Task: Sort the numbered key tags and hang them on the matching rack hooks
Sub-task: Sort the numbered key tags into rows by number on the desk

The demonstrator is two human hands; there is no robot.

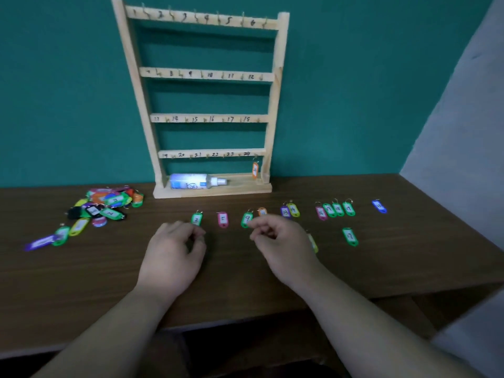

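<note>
Left grip [174, 249] and right grip [283, 246] were held curled above the worktop [381, 268].
Tag 3 [197, 219] and tag 9 [246, 219] were read just beyond; anything pinched could not be told.

Bottle: a clear plastic spray bottle [191, 181] with a white and blue label and a white nozzle, lying on its side, nozzle to the right, close to the back wall.
Table: a dark brown wood-grain table [409, 257], its front edge running across the lower part of the view.
Back wall: a plain teal wall [68, 105], meeting the table's far edge.
Right side: a pale grey wall [463, 132], slanting down to the table's right end.
Under the table: dark shadow [245, 347].
</note>
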